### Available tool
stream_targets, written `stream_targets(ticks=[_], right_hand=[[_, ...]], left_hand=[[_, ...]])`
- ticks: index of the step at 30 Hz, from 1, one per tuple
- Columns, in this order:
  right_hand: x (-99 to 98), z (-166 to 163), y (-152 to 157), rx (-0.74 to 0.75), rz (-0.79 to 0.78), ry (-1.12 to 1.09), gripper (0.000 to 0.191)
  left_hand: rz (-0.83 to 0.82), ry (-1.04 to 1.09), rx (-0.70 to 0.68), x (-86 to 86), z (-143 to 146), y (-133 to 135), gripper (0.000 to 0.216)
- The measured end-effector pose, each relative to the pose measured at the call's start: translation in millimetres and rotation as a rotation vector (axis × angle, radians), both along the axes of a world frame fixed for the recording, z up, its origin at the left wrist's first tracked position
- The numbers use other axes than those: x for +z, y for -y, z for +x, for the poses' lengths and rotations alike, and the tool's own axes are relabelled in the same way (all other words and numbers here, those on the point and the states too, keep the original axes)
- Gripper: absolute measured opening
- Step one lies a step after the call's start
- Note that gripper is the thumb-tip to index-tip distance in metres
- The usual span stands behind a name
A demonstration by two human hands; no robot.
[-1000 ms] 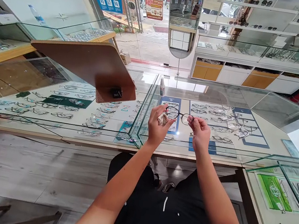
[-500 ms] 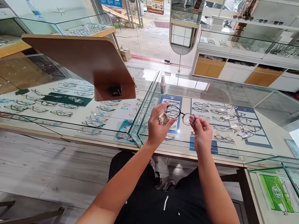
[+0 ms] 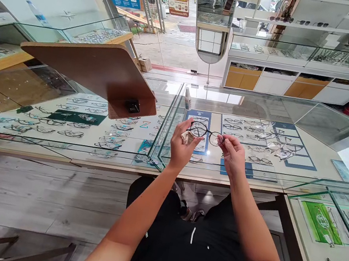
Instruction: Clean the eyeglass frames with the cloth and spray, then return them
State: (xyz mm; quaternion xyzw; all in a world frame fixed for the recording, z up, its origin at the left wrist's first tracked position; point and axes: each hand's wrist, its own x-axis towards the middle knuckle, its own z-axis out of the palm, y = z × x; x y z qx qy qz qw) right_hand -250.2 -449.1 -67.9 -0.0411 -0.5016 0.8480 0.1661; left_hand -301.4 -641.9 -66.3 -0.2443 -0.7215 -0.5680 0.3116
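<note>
A pair of dark-rimmed eyeglasses (image 3: 208, 131) is held up between my hands above the glass display counter, its round lenses facing across the counter. My left hand (image 3: 182, 145) pinches the frame's left side and also has a small pale cloth (image 3: 187, 138) tucked against its palm. At the other end, my right hand (image 3: 233, 154) grips the rim and hinge area of the right lens between thumb and fingers. The temples are mostly hidden by my hands. Just beyond stands a small white spray bottle (image 3: 187, 98) on the glass.
A brown board-shaped stand (image 3: 94, 67) rises over the counter on the left. Rows of spectacle frames (image 3: 121, 128) lie under the glass (image 3: 161, 146). To the right is another glass case with a green packet (image 3: 322, 222). A tall mirror (image 3: 212, 24) stands beyond the counter.
The whole view has shifted slightly, so the scene sits a little further left. Both hands keep their grip on the eyeglasses, with the right fingers still at the right lens.
</note>
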Motion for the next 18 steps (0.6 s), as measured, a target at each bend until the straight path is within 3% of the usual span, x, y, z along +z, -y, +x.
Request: stream_targets(ticks=[8,18], right_hand=[[4.5,0.7,8.7,0.008,0.355,-0.026,0.035],[5.3,-0.4,8.6,0.037,0.338,-0.050,0.023]], left_hand=[[-0.082,0.001,-0.162,4.9,6.9,-1.4,0.061],[-0.106,0.105,-0.246,2.8,7.8,-0.3,0.061]])
